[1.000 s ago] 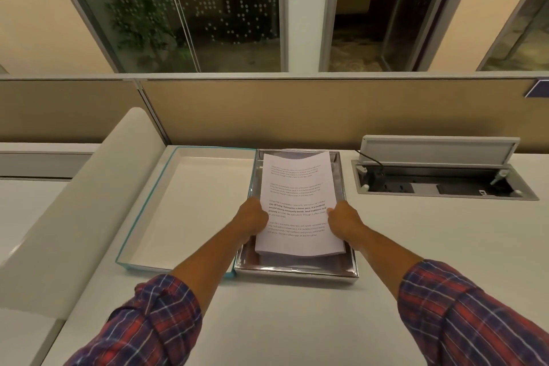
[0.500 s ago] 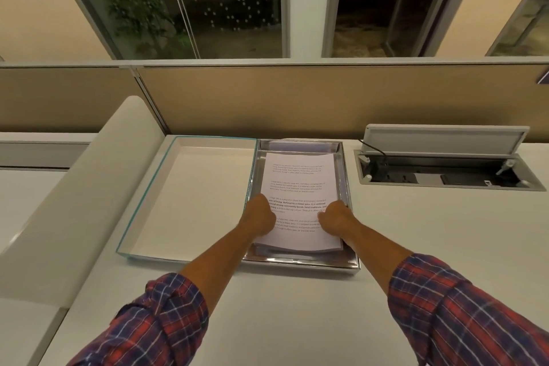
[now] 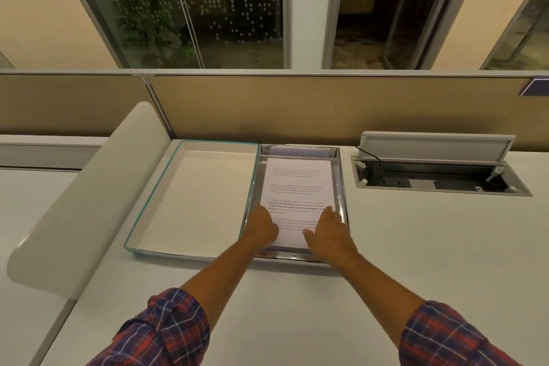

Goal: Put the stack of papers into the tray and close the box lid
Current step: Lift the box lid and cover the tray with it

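Observation:
A stack of printed white papers [image 3: 297,184] lies flat inside the shiny metal tray [image 3: 342,187] at the middle of the desk. My left hand [image 3: 264,227] rests on the stack's near left part with fingers curled down. My right hand [image 3: 329,232] lies flat on the near right part, fingers spread. Beside the tray on the left, the box lid [image 3: 190,196] lies open and flat, white inside with a teal rim, its edge touching the tray.
An open cable hatch [image 3: 439,178] with sockets and a raised flap sits in the desk to the right. A beige partition [image 3: 297,107] runs behind the tray. A white curved divider [image 3: 86,187] borders the desk on the left.
The stack was held tilted above the tray; now it lies flat inside. Both hands went from gripping its sides to resting on top of it.

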A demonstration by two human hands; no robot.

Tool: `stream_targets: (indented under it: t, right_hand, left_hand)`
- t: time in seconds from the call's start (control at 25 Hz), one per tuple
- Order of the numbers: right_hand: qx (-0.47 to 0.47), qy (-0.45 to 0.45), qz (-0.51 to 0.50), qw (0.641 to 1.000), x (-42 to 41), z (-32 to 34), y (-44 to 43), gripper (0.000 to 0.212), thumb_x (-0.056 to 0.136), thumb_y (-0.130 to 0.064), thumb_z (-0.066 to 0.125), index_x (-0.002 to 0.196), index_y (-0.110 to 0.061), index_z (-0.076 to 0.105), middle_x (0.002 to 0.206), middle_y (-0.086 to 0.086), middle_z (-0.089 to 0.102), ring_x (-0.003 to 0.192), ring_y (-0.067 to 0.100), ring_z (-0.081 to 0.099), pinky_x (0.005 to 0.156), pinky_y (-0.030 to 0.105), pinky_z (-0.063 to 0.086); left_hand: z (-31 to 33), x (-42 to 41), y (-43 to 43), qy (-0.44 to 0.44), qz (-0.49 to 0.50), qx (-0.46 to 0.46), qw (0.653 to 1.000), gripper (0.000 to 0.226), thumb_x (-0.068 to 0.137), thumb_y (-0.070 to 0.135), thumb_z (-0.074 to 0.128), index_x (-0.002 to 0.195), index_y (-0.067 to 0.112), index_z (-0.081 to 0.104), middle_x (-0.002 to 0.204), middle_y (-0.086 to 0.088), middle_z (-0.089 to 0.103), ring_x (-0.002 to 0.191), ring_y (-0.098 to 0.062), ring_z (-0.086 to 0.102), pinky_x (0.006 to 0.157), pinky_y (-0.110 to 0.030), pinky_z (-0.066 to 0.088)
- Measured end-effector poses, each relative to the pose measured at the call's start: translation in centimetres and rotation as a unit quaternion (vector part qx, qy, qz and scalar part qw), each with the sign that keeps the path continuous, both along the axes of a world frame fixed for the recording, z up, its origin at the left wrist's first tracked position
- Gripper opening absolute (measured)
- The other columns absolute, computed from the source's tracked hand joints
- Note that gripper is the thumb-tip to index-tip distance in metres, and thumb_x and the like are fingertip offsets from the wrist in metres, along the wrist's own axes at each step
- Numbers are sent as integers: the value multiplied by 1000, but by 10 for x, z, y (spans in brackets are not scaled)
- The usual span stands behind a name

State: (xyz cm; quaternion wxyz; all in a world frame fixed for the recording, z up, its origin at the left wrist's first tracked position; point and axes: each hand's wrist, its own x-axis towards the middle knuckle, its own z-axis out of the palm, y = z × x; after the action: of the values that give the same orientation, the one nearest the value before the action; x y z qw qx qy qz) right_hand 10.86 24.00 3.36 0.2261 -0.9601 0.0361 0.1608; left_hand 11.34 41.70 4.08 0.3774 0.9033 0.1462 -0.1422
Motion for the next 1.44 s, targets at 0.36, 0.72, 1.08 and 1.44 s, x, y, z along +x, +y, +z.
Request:
stream_targets:
  t: [0.36, 0.72, 1.08, 1.44]
  right_hand:
    - [-120, -46, 203, 971, -61, -43, -8, 85, 103, -62, 30, 166, -10, 8, 175, 14, 8, 161, 35, 12, 129, 50, 14]
    - [-143, -28, 224, 964, -67, -38, -9, 82, 105, -59, 27, 167, -11, 2, 176, 12, -5, 163, 32, -2, 130, 49, 4]
    - [-142, -23, 239, 960, -66, -38, -14, 83, 103, -59, 32, 167, -15, 2, 177, 5, -3, 163, 30, 0, 129, 53, 10]
    - [-150, -49, 251, 955, -62, -42, -16, 83, 99, -63, 36, 166, -22, 8, 176, -1, 6, 162, 28, 8, 126, 59, 13]
  left_hand:
    - [11, -66, 16, -208, 129, -38, 969, 41, 104, 13, 62, 145, 11, 60, 145, -11, 66, 132, -32, 64, 107, -34, 51]
    - [-12, -103, 105, -96, 504, 18, 858, 81, 93, 35, 78, 153, 1, 36, 155, -27, 40, 138, -49, 43, 111, -64, 37]
    - [-26, -96, 134, 54, 504, -10, 862, 80, 89, 50, 78, 137, -7, 50, 135, -28, 52, 124, -43, 53, 104, -53, 48]
    - [-29, -105, 129, -81, 555, -210, 801, 56, 87, 11, 78, 136, 4, 53, 131, -19, 66, 110, -38, 65, 94, -46, 55]
